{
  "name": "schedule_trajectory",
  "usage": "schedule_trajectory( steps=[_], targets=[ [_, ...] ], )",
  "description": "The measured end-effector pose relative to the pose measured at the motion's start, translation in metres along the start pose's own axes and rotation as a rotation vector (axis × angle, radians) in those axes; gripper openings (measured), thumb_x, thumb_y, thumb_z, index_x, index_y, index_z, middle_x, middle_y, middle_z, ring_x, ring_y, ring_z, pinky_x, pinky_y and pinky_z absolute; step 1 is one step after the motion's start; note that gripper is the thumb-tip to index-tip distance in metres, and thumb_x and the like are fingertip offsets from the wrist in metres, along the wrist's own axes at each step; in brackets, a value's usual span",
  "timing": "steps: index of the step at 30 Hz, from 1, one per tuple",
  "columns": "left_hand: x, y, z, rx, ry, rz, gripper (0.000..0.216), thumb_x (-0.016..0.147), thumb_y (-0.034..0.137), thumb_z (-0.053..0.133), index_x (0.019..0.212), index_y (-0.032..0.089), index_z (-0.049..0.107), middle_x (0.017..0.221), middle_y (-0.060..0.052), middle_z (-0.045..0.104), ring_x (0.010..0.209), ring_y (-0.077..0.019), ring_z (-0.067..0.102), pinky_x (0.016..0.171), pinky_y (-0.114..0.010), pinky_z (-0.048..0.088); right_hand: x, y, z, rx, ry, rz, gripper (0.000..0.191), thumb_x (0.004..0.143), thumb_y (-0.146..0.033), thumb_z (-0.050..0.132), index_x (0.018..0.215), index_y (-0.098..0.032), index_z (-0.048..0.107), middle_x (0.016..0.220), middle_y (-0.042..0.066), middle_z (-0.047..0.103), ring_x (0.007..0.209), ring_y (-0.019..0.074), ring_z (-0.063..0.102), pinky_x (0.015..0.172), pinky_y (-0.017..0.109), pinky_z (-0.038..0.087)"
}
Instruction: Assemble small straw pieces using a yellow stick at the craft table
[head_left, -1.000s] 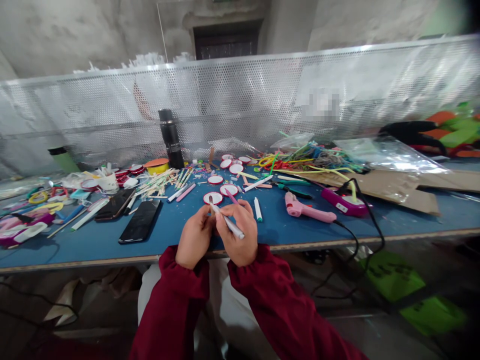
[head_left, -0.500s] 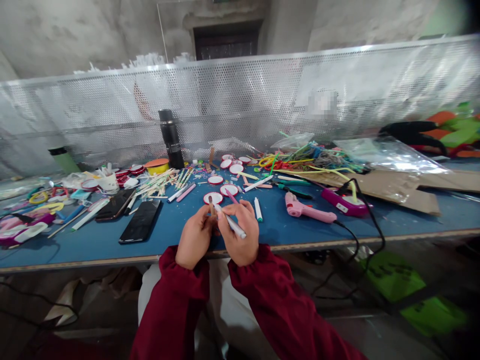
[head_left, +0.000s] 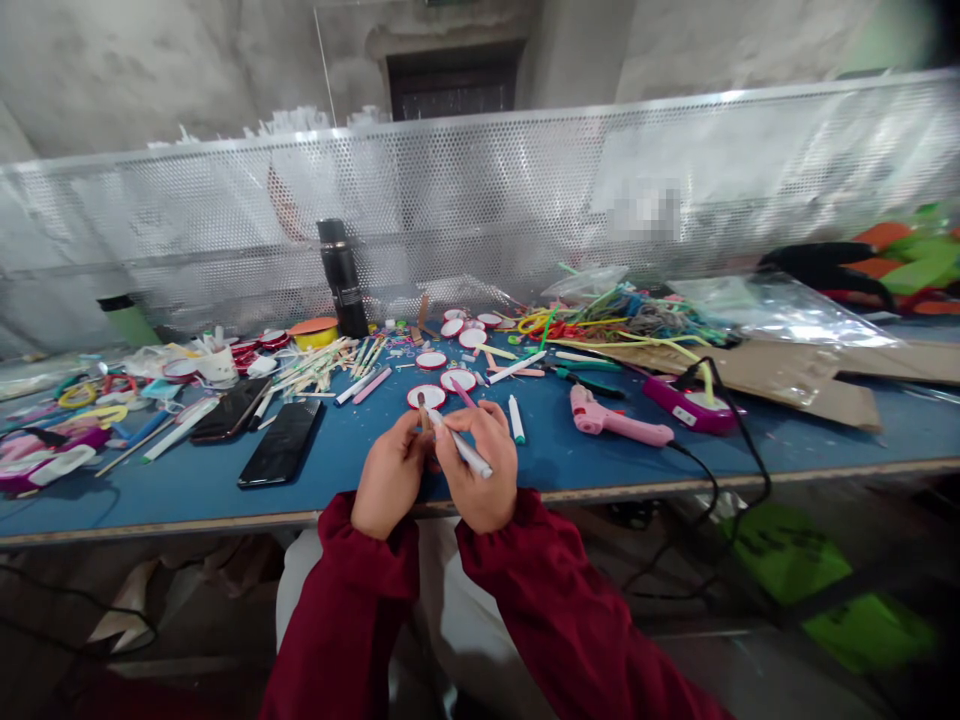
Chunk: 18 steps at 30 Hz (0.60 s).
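Observation:
Both my hands meet at the near edge of the blue table (head_left: 187, 485), in dark red sleeves. My right hand (head_left: 480, 470) is closed around a white marker pen (head_left: 466, 452), its tip pointing up-left toward my left hand. My left hand (head_left: 388, 475) is closed in a pinch on a small brown stick-like piece (head_left: 422, 408) that pokes up above the fingers. The pen tip touches or nearly touches that piece. Just beyond my hands lie round white discs with red rims (head_left: 426, 396) and a pink pen (head_left: 463, 392).
A pink glue gun (head_left: 611, 420) with a black cord lies to the right, beside a magenta stand (head_left: 686, 403). Two phones (head_left: 279, 456) lie to the left. A black bottle (head_left: 341, 277) stands at the back before a perforated metal screen. Sticks, pipe cleaners (head_left: 622, 318) and cardboard (head_left: 787, 375) litter the table.
Almost nothing: my right hand and the marker have shifted very slightly to the right. The left hand keeps its pinch in place.

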<state>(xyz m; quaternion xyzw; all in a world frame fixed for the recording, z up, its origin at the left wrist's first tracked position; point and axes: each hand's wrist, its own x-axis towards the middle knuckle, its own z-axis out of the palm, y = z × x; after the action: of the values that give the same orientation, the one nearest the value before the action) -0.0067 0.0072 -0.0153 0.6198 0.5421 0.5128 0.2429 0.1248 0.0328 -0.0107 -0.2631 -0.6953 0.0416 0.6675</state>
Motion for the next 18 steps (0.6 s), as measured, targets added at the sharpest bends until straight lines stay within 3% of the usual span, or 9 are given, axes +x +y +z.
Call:
schedule_trajectory(
  steps=[18],
  targets=[
    [0.0001,-0.0002,-0.001,0.041,0.007,0.022,0.02,0.095,0.028,0.05,0.106,0.021,0.065,0.078,0.0,0.064,0.065,-0.0139,0.052,0.061,-0.024,0.04,-0.0003,-0.0009,-0.001,0.017,-0.024,-0.005,0.009,0.094,-0.021,0.06,0.086,-0.025,0.058,0.08,0.0,0.072,0.079,0.0182,0.069,0.101,0.044,0.044]
  ],
)
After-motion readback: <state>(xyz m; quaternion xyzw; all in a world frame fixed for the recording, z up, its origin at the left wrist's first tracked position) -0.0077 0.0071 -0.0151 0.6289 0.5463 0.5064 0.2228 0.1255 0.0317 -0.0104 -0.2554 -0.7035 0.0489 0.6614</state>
